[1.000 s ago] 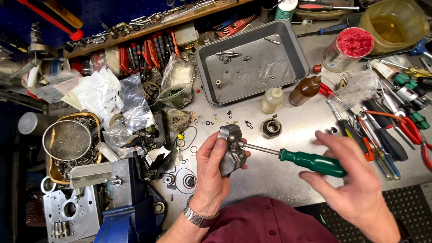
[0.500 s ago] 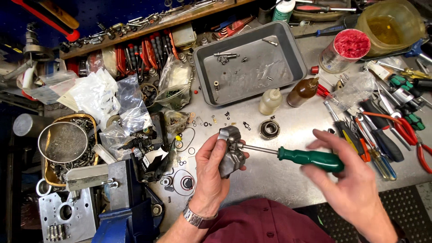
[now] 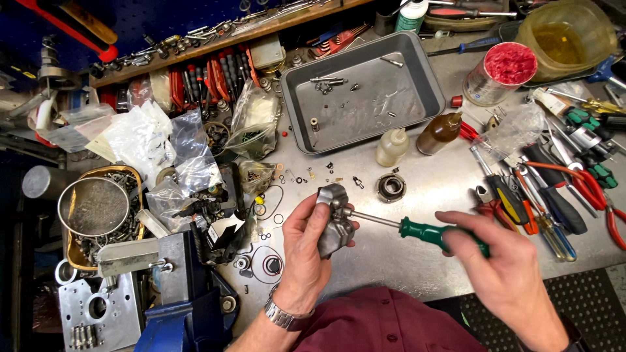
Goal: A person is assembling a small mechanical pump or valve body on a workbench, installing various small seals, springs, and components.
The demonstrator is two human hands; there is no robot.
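Note:
My left hand (image 3: pixel 305 251) grips a small grey cast metal part (image 3: pixel 334 218) just above the metal bench top. My right hand (image 3: pixel 499 264) is closed around the green handle of a screwdriver (image 3: pixel 427 231). Its steel shaft runs left, and the tip is set into the side of the metal part. A round bearing (image 3: pixel 390 187) lies on the bench just beyond the shaft. Small screws and O-rings are scattered near my left hand.
A grey metal tray (image 3: pixel 427 88) with a few screws sits at the back. A white bottle (image 3: pixel 392 147) and brown bottle (image 3: pixel 439 133) stand before it. Screwdrivers and pliers (image 3: pixel 561 189) lie right. Plastic bags (image 3: pixel 169 150), a sieve (image 3: pixel 92 206) and a blue vise (image 3: pixel 186 306) crowd the left.
Both hands stay in nearly the same place. My right hand's fingers have shifted their hold on the green handle, as if turning it.

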